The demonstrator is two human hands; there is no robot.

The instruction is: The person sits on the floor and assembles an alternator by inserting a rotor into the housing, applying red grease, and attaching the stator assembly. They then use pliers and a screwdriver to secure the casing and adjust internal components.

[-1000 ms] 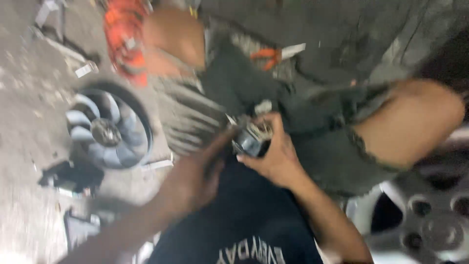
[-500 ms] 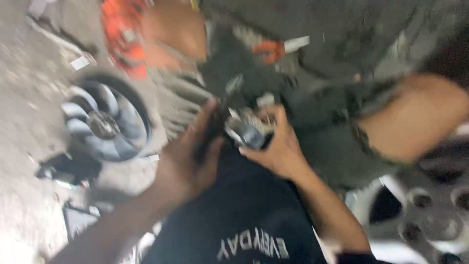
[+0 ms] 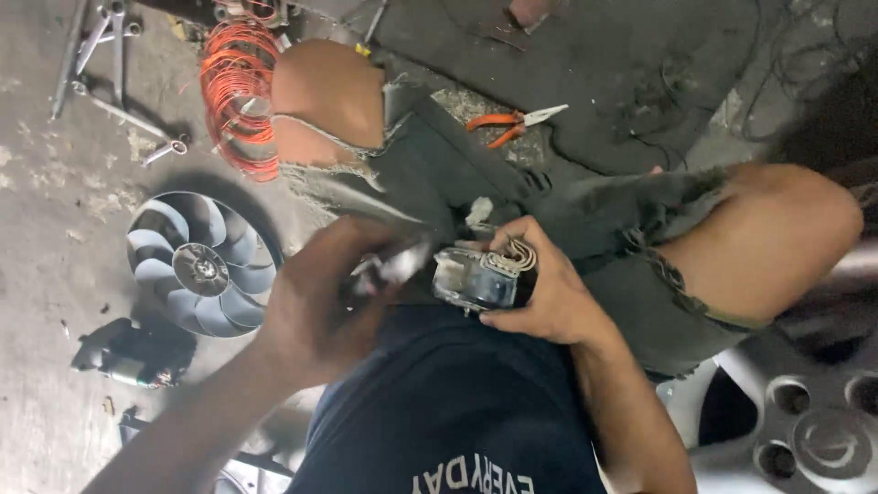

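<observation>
My right hand [image 3: 540,293] grips a small electric motor part [image 3: 480,277], a dark metal core with pale windings on top, held over my lap. My left hand [image 3: 320,302] is closed around a thin metal tool [image 3: 393,267] whose blurred tip points at the left end of the motor part. I sit with my knees apart, in ragged dark shorts and a dark shirt.
A grey plastic fan wheel [image 3: 199,265] lies on the concrete floor at left, with a small dark motor [image 3: 128,352] below it. A coil of orange wire [image 3: 240,91] sits behind my knee. Orange-handled pliers [image 3: 512,121] lie ahead. A car wheel rim [image 3: 805,430] is at lower right.
My left hand has drawn back a little to the left of the motor part, and the tool now shows between the two hands. The right hand keeps its grip.
</observation>
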